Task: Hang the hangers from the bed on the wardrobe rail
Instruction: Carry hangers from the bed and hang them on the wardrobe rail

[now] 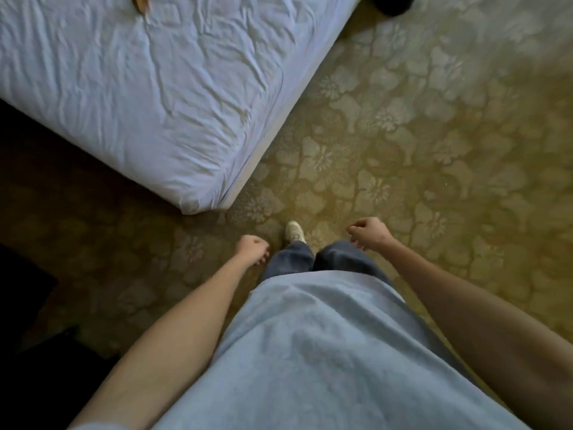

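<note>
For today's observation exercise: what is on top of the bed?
On the bed lies a wrinkled white sheet, and at its far edge a small brown object cut off by the frame, possibly a hanger. The rest of the bed is out of view.

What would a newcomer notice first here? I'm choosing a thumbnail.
The white bed with its wrinkled sheet fills the upper left, a brown wooden piece just showing at its top edge. Below, over the flowered carpet, the left hand and right hand hang loosely curled, holding nothing.
</note>
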